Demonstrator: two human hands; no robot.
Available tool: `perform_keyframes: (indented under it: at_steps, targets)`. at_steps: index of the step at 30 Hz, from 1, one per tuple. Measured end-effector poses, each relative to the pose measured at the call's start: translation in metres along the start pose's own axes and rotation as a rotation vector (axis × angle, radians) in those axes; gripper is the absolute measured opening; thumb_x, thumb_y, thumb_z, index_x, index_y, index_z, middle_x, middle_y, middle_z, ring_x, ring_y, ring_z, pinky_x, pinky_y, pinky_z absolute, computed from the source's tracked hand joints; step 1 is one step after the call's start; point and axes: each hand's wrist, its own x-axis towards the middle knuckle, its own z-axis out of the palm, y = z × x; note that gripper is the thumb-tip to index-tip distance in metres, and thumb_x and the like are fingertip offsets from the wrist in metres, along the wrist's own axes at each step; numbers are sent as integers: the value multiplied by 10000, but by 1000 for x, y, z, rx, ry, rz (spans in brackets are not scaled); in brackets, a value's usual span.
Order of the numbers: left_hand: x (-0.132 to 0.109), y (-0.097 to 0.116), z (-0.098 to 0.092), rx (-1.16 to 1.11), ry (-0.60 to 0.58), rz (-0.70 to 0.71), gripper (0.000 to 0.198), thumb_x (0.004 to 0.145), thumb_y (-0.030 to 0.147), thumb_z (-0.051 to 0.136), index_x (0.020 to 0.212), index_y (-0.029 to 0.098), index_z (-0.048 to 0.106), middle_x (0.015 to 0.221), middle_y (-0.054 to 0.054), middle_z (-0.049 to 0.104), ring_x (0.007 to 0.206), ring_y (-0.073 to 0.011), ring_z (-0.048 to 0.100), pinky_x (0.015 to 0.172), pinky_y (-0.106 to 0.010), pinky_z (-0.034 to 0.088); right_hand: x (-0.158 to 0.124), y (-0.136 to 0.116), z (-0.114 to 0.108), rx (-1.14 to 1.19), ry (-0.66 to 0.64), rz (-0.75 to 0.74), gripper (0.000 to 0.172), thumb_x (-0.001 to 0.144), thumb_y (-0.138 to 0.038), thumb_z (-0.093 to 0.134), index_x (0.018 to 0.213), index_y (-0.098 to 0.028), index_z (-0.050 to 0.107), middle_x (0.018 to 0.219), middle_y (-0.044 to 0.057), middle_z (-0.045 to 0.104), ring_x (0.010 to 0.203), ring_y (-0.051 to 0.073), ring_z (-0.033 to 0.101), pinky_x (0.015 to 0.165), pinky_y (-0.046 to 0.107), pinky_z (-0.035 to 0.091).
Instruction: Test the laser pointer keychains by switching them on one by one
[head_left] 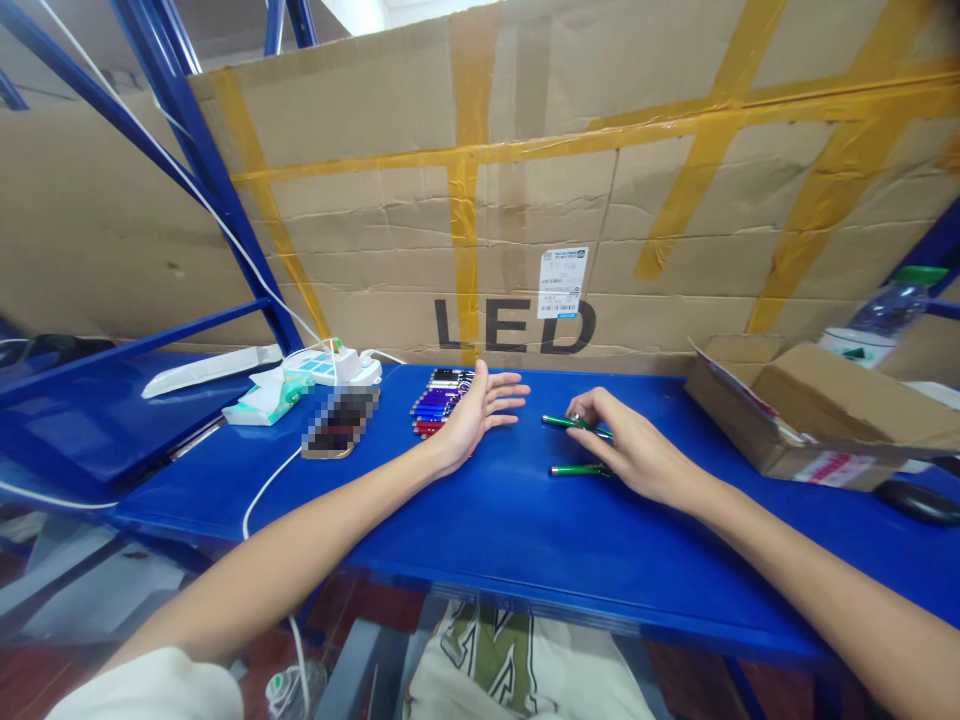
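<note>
My right hand (630,445) is closed in a pinch on a slim green metal pen (556,421); the hand covers part of it. Just below, a second green pen (576,470) lies on the table, its right end close under my fingers. To the left, my left hand (476,415) is held on edge with its fingers stretched out and apart, holding nothing. Right beside its back lies a neat row of pens (433,408) in black, silver, purple, blue and red. My left hand partly hides the right ends of that row.
A blue metal table (525,540) runs across the view. An open cardboard box (765,425) stands at right, with a bottle (892,305) behind it. On the left are a phone (341,422), tissues (266,397) and a white power strip (330,365) with cables. Taped cardboard (360,230) closes off the back.
</note>
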Motion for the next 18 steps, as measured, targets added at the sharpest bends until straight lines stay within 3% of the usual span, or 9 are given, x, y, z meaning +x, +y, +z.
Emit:
perform_keyframes:
  at_steps: [4, 9, 14, 18]
  targets:
    - [0, -1, 0, -1, 3, -6, 785, 1054, 776, 211, 1328, 193, 659, 1449, -182, 683, 1365, -331, 629, 1138, -489, 505, 0, -5, -3, 2, -1, 104, 211, 1121, -467, 418, 1178, -271, 473, 1001, 66, 721, 854, 250, 705, 800, 390, 560]
    - [0, 0, 0, -2, 15, 2, 760, 1053, 771, 258, 1319, 187, 666, 1446, -187, 685, 1362, -337, 631, 1134, -485, 505, 0, -3, -4, -46, -62, -22, 341, 1131, -429, 371, 1317, -254, 597, 1321, 143, 712, 1218, 304, 690, 1053, 475, 541]
    - [0, 1, -2, -21, 39, 33, 740, 1064, 749, 275, 1312, 168, 662, 1429, -198, 691, 1364, -333, 630, 1132, -475, 505, -3, -2, -4, -74, -190, -48, 355, 1140, -409, 379, 1346, -241, 615, 1061, 94, 769, 870, 249, 732, 805, 382, 558]
    - [1, 0, -3, -33, 35, 29, 750, 1072, 742, 240, 1316, 163, 651, 1425, -199, 692, 1356, -326, 634, 1124, -472, 511, -3, -5, -6, -133, -189, -10, 326, 1136, -397, 385, 1314, -242, 610, 1031, 77, 774, 849, 245, 729, 755, 354, 514]
